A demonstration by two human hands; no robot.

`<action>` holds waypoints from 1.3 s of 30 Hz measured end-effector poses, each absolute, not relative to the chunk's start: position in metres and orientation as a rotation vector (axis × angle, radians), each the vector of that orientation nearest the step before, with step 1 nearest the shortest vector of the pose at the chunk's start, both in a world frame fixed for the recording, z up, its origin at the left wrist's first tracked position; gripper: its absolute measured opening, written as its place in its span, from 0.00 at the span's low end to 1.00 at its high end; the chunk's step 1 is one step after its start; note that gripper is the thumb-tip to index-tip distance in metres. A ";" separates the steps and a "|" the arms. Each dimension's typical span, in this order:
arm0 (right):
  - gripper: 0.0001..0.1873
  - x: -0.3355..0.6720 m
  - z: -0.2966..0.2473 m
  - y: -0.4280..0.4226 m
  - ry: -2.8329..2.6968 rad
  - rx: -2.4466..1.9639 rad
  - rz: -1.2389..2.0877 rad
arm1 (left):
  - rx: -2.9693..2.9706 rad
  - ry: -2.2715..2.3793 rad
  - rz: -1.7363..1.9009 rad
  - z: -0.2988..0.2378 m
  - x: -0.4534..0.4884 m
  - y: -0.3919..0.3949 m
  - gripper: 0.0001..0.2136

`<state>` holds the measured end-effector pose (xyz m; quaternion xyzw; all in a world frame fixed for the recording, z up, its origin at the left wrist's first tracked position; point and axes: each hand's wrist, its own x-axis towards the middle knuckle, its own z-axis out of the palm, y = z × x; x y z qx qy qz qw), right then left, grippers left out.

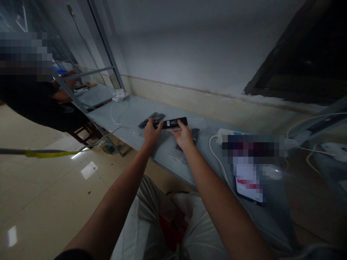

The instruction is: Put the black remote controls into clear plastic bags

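Observation:
Between my two hands, just above the table, is a slim black bar-shaped device (175,123) with a small white label, shaped like a remote control. My left hand (152,133) grips its left end. At its right end, my right hand (183,134) holds it with the thumb on top and fingers underneath. Behind my left hand, similar black bars (158,116) lie side by side on the table. More dark pieces (194,135) lie by my right hand, partly hidden by it, with clear plastic (177,157) near them.
The narrow grey table (127,108) runs along a wall. To the right are a white power strip (226,134) with a cable and a partly blurred screen device (249,189). Another white power strip (120,95) stands near a metal frame (115,74). A co-worker (35,101) sits at left.

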<state>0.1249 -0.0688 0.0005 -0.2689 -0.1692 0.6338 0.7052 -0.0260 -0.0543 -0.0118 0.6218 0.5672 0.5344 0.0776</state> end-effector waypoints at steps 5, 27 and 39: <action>0.15 0.124 0.003 -0.072 -0.419 -0.564 1.412 | 1.825 1.710 1.626 -0.013 -0.026 -0.056 0.18; 0.11 0.115 0.007 -0.078 -0.413 -0.580 1.443 | 1.678 1.513 1.837 -0.017 -0.032 -0.052 0.09; 0.11 0.117 0.003 -0.075 -0.369 -0.585 1.451 | 1.710 1.565 1.796 -0.018 -0.032 -0.051 0.10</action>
